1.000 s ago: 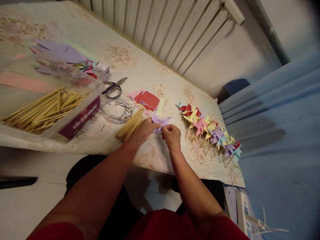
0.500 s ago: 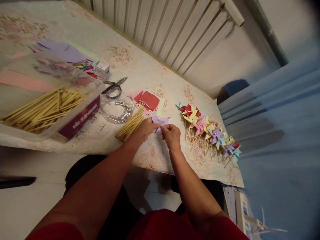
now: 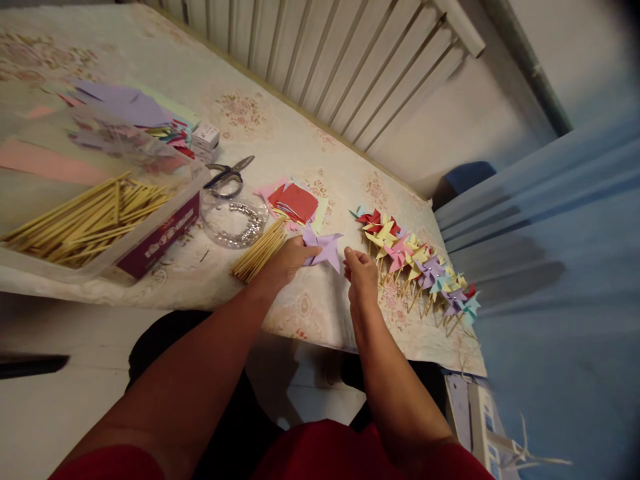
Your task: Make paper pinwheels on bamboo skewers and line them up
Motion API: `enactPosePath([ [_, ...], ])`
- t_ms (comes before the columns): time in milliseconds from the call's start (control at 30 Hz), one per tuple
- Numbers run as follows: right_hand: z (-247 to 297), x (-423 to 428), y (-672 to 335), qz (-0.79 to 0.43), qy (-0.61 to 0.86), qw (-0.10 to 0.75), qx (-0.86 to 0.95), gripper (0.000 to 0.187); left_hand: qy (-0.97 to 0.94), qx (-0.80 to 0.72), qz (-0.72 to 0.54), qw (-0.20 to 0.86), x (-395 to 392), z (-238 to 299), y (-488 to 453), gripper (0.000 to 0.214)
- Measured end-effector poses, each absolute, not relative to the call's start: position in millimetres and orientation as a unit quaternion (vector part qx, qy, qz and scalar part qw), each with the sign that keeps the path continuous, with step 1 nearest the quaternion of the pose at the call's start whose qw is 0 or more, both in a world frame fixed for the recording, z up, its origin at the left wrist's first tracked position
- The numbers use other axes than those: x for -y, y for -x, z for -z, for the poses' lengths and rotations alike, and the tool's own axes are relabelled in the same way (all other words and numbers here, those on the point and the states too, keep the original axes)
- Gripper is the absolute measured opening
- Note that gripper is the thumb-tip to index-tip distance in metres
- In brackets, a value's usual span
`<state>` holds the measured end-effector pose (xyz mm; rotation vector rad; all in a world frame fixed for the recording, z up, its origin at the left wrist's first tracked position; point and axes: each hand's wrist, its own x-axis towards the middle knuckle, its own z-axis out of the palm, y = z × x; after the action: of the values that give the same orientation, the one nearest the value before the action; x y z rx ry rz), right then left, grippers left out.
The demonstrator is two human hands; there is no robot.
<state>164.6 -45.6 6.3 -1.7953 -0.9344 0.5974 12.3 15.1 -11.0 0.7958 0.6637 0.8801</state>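
Note:
My left hand (image 3: pixel 291 259) is closed, its thumb pressing on the folded centre of a purple paper pinwheel (image 3: pixel 329 249) whose points spread to the right. Just right of the paper, apart from it, my right hand (image 3: pixel 363 270) has its fingers curled and thumb and forefinger drawn together. Whatever is in that pinch, if anything, is too small to make out. Beside my left hand lies a bundle of thin wooden sticks (image 3: pixel 260 250). Behind it is a stack of coloured paper squares (image 3: pixel 296 203), red on top.
Several finished pinwheels (image 3: pixel 400 252) on sticks lie in a row at the right. A round clear dish (image 3: pixel 234 223) of shiny pins or beads, scissors (image 3: pixel 227 176), a small white box (image 3: pixel 205 135) and a plastic tub (image 3: pixel 165 233) of sticks occupy the left. A radiator (image 3: pixel 310 60) stands behind.
My right hand has let go of the purple pinwheel and moved right, leaving its points in view. My left hand keeps its hold in nearly the same place.

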Motion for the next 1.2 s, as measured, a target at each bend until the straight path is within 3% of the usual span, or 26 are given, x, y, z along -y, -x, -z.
enactPosePath([
  [167,-8,40,-168,-0.518,0.606,0.511,0.322,0.037,-0.399,-0.286,-0.372,0.788,-14,10,-10,0.03],
  [300,-6,32,-168,-0.583,0.52,0.547,0.302,0.035,-0.428,-0.278,-0.353,0.784,-16,15,-9,0.029],
  [400,-10,29,-177,-0.586,0.504,0.55,0.317,0.037,-0.445,-0.293,-0.343,0.774,-18,19,-10,0.026],
  [567,-36,23,-200,-0.55,0.573,0.423,0.436,0.048,-0.482,-0.319,-0.318,0.751,-18,18,-11,0.02],
  [867,-69,8,-175,-0.37,0.657,0.097,0.649,0.012,-0.544,-0.361,-0.285,0.702,-14,11,-13,0.014],
  [1033,-66,8,-169,-0.341,0.657,0.068,0.668,0.01,-0.561,-0.365,-0.286,0.686,-16,18,-15,0.015],
  [1200,-56,10,-178,-0.399,0.657,0.12,0.628,0.015,-0.529,-0.336,-0.292,0.723,-15,18,-12,0.014],
])
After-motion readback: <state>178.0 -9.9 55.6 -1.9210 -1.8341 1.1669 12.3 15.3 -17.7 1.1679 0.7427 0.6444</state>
